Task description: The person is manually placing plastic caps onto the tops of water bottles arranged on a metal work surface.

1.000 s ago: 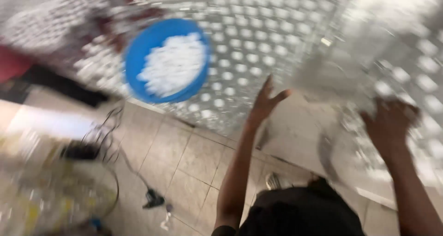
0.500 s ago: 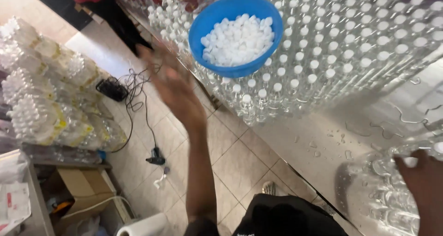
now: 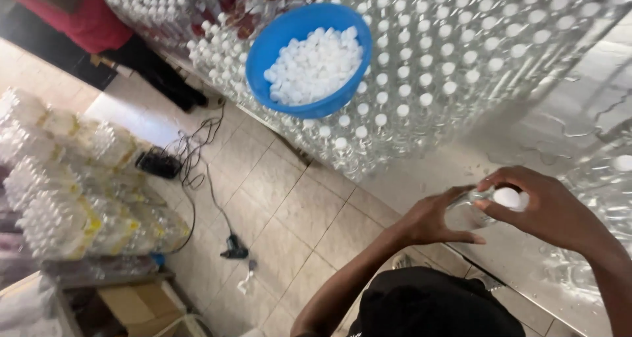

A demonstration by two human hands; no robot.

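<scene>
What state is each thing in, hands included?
Left hand: grip closed around a clear bottle.
Right hand: fingers on the bottle's white cap.
Blue bowl: resting on capped bottles, full of white caps.
Wrapped bottle packs: stacked.

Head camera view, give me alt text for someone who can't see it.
Two bare hands meet over a wet metal table: the left hand steadies a clear plastic bottle while the right hand presses a white cap onto it. Behind, a blue bowl of white caps rests on rows of capped bottles.
</scene>
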